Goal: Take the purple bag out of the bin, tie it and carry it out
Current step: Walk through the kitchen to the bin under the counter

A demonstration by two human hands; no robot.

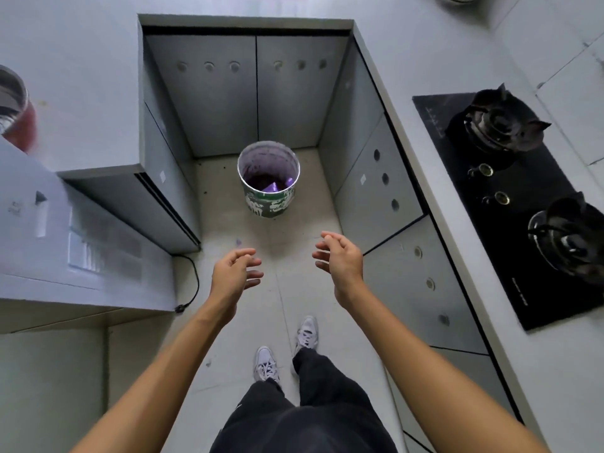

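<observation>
Purple bag lining green bin, purple scraps inside.

The bin looks like painted metal with a worn green-and-white print, lined by a thin, glossy purple bag. The gas hob is glossy black glass; the floor is matt.

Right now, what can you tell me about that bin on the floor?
The bin is a round bucket, green with white patches outside, standing upright on the pale floor near the grey cupboards. A purple bag lines it up to the rim, with purple scraps at the bottom. Nothing touches it; both hands are empty, short of it.
</observation>
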